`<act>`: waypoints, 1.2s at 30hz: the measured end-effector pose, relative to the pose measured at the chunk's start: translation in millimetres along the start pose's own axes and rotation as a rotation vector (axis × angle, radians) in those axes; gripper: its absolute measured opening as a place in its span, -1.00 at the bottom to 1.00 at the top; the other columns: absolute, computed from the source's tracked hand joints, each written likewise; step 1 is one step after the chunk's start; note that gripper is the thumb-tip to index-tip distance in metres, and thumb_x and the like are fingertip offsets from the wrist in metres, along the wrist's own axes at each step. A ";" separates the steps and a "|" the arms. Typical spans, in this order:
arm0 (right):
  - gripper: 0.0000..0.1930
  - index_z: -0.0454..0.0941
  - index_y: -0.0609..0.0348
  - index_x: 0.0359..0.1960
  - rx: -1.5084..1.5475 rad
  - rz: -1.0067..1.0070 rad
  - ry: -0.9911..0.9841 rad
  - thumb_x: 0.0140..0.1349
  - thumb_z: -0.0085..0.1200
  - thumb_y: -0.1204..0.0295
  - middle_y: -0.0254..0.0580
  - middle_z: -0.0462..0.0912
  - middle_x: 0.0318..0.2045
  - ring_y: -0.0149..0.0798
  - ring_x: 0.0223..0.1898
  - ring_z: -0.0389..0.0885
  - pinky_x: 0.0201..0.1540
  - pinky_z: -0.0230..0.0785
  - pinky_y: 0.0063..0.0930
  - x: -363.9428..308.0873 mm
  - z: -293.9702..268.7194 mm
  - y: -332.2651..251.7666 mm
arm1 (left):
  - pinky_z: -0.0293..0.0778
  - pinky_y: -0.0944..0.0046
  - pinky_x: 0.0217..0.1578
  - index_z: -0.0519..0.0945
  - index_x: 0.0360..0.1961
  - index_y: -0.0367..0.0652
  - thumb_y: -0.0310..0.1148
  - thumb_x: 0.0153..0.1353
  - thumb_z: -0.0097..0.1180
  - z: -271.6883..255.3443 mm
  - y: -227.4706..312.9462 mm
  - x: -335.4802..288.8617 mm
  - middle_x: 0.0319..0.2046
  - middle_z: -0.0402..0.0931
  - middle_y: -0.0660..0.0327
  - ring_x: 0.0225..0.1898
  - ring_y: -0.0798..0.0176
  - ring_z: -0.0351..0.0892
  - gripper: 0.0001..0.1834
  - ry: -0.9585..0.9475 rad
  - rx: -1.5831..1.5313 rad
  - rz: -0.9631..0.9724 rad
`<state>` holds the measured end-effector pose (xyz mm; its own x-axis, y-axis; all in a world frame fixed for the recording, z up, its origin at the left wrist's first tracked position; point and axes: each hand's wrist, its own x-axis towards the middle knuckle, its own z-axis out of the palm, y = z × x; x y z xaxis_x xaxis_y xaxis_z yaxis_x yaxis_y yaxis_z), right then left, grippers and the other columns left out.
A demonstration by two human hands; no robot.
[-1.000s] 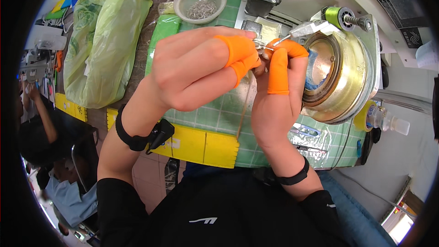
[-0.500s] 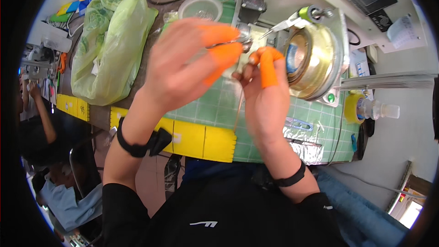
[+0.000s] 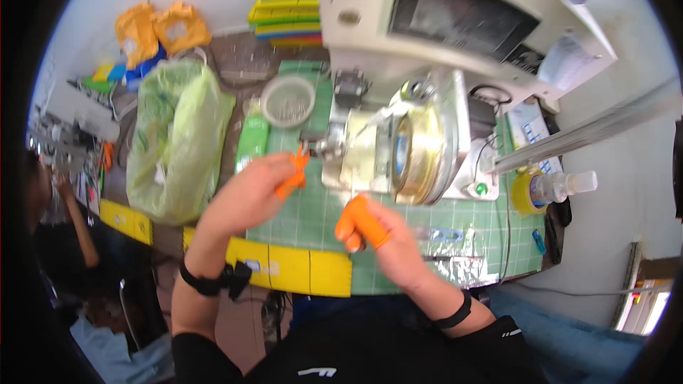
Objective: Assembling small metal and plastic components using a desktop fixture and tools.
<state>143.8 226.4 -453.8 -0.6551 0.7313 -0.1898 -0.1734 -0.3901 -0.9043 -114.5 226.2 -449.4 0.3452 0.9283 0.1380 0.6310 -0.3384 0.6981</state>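
My left hand [image 3: 260, 188], with orange finger cots on its thumb and forefinger, is beside the free end of a metal shaft [image 3: 327, 145] on a bench machine. Its fingertips are drawn together; what lies between them, and whether they touch the shaft, I cannot make out. Lower and to the right, my right hand [image 3: 384, 242] has its orange-covered fingers curled into a pinch just in front of the machine's pale block [image 3: 363, 163]. Anything held there is too small or blurred to name. A large round brass-coloured drum [image 3: 423, 156] stands right of the block.
A green cutting mat [image 3: 299, 224] covers the bench, with yellow strips [image 3: 309, 270] along its front edge. On the left are a green plastic bag [image 3: 178, 149] and a round clear dish [image 3: 287, 102]. A bottle [image 3: 565, 183] and yellow tape roll stand right. Another person sits far left.
My view has tilted up, showing more of the machine's housing and screen. My hands have come apart; the right is lower and nearer me, away from the machine's block.
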 end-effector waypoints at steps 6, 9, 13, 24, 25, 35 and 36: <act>-0.72 0.54 0.22 -0.23 -0.299 -0.223 -0.269 0.56 -0.09 0.29 -0.23 0.58 -0.32 -0.33 -0.34 0.56 -0.22 0.43 -0.41 -10.1 13.7 -13.3 | 0.46 0.12 -0.48 0.61 0.07 -0.20 -0.54 0.23 0.25 29.0 19.7 -13.2 -0.34 0.59 0.01 -0.51 -0.03 0.58 -0.64 0.137 0.079 -0.179; -0.89 0.55 0.19 -0.20 -0.587 -0.581 -0.197 0.43 0.06 0.42 -0.06 0.55 -0.31 -0.06 -0.31 0.58 -0.23 0.42 -0.30 -35.2 -0.7 -46.7 | 0.41 0.26 -0.54 0.61 0.23 -0.17 -0.55 0.17 0.32 36.1 42.7 -32.2 -0.35 0.73 0.15 -0.61 0.25 0.56 -0.46 0.266 0.097 -0.162; -0.93 0.64 0.19 -0.20 -0.967 -0.755 0.112 0.37 0.14 0.49 -0.14 0.59 -0.38 -0.06 -0.41 0.59 -0.30 0.44 -0.31 -80.5 -52.2 -111.1 | 0.44 0.38 -0.54 0.64 0.18 -0.25 -0.49 0.25 0.32 55.1 80.6 -47.0 -0.38 0.76 0.16 -0.65 0.39 0.56 -0.56 0.241 -0.072 0.104; -0.81 0.60 0.27 -0.19 -1.151 -1.243 1.180 0.21 0.35 0.57 -0.25 0.68 -0.38 -0.42 -0.57 0.44 -0.43 0.32 -0.54 -94.3 -124.2 -256.4 | 0.62 0.28 -0.31 0.46 0.38 -0.23 -0.61 0.42 0.00 59.9 139.7 -20.7 -0.11 0.78 0.02 -0.34 0.16 0.76 -0.49 0.091 -0.239 0.296; -0.78 0.59 0.28 -0.16 -1.181 -1.149 1.133 0.21 0.35 0.58 -0.26 0.67 -0.39 -0.42 -0.56 0.45 -0.43 0.33 -0.54 -91.8 -130.5 -255.7 | 0.63 0.28 -0.29 0.47 0.37 -0.25 -0.60 0.42 0.00 62.9 142.3 -19.3 -0.12 0.78 0.02 -0.31 0.14 0.77 -0.51 0.096 -0.230 0.278; -0.89 0.53 0.32 -0.08 -0.475 -1.239 0.809 0.46 0.11 0.53 -0.16 0.71 -0.31 -0.55 -0.40 0.52 -0.33 0.33 -0.67 -111.3 -159.6 -224.1 | 0.60 0.30 -0.38 0.59 0.23 -0.28 -0.60 0.39 0.06 54.0 170.8 11.3 -0.26 0.78 -0.03 -0.39 0.15 0.76 -0.61 0.154 -0.276 0.206; -0.89 0.53 0.32 -0.09 -0.483 -1.226 0.783 0.46 0.12 0.53 -0.16 0.70 -0.29 -0.54 -0.39 0.54 -0.31 0.35 -0.67 -112.8 -161.8 -223.2 | 0.59 0.31 -0.39 0.59 0.21 -0.29 -0.61 0.37 0.08 52.7 171.6 14.7 -0.28 0.79 -0.01 -0.43 0.17 0.74 -0.61 0.153 -0.244 0.232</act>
<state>375.4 321.6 -292.5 0.2747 0.6196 0.7352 0.0486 0.7547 -0.6542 35.5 173.7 -364.6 0.3404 0.8495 0.4030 0.3573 -0.5133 0.7803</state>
